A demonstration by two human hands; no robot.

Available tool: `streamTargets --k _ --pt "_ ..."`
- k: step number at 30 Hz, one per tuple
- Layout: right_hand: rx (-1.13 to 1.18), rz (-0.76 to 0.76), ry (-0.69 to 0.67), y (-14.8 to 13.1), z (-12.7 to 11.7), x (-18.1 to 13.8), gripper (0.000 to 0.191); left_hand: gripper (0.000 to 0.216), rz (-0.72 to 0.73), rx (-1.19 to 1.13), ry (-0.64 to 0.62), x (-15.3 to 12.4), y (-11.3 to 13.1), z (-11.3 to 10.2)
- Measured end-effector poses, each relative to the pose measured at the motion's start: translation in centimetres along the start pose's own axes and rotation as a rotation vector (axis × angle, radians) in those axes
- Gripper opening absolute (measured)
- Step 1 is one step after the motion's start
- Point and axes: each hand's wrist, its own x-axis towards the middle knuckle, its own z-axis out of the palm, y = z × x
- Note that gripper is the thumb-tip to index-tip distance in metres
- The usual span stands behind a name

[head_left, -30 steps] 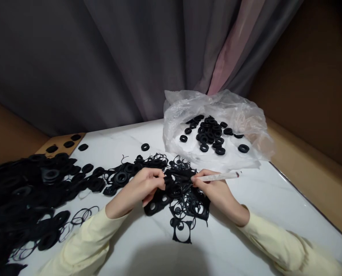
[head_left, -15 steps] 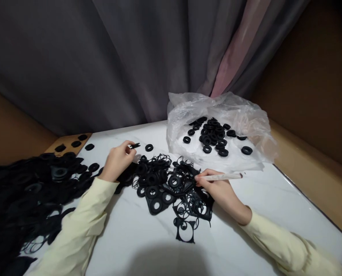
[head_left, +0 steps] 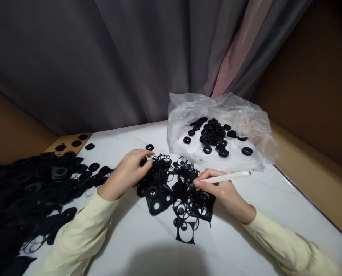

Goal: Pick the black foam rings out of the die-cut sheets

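My left hand point(head_left: 129, 170) hovers at the left edge of a central heap of black rubber pieces point(head_left: 156, 191), thumb and index finger apart. A dark ring shows between those fingers, and I cannot tell whether they touch it. At the heap's right side, my right hand point(head_left: 221, 189) grips a slim white pen-shaped tool point(head_left: 228, 176), tilted with its back end to the right. The tip of the tool is lost among the black pieces. Thin cut-out scraps point(head_left: 185, 232) with round holes lie at the heap's front. One loose black ring point(head_left: 149, 147) lies just behind the heap.
A clear plastic bag point(head_left: 176, 111) at the back right has several black rings point(head_left: 213, 132) on it. A large black pile point(head_left: 21, 191) covers the left of the white table point(head_left: 142, 249). Behind it sits a brown board point(head_left: 70, 142). Grey curtains point(head_left: 148, 57) hang along the back.
My left hand has moved right and toward me, from behind the heap to its edge; the black ring it pinched is no longer seen in its fingers. My right hand has shifted slightly with the tool.
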Motion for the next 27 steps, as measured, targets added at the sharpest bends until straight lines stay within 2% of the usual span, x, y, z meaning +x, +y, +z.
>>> streamTargets --k 3,5,9,14,18,21,25,27 --pt "0.067 -0.010 -0.035 0.2 -0.2 0.1 0.018 0.021 0.111 -0.272 -0.262 -1.3 3.3 1.6" --pt "0.147 -0.001 -0.059 0.4 -0.2 0.1 0.017 0.026 0.110 -0.377 -0.306 -2.0 4.2 2.8" --pt "0.295 0.058 -0.069 0.4 -0.3 0.2 0.017 0.054 0.041 -0.524 -0.285 -2.6 4.3 4.4" --pt "0.378 0.086 -0.084 0.3 -0.3 0.2 0.015 0.055 0.053 -0.571 -0.358 -2.5 4.7 5.2" --pt "0.398 0.094 -0.122 0.3 -0.3 0.1 0.013 0.059 0.079 -0.538 -0.343 -2.5 5.1 5.6" --pt "0.427 0.094 -0.134 0.3 -0.3 0.1 0.012 0.053 0.106 -0.504 -0.323 -2.3 5.2 5.2" --pt "0.437 0.088 -0.106 0.5 -0.5 0.3 0.012 0.028 0.174 -0.482 -0.266 -1.8 4.9 4.0" --pt "0.428 0.081 -0.075 0.7 -0.5 0.5 0.013 0.022 0.183 -0.462 -0.233 -1.5 4.5 3.4"
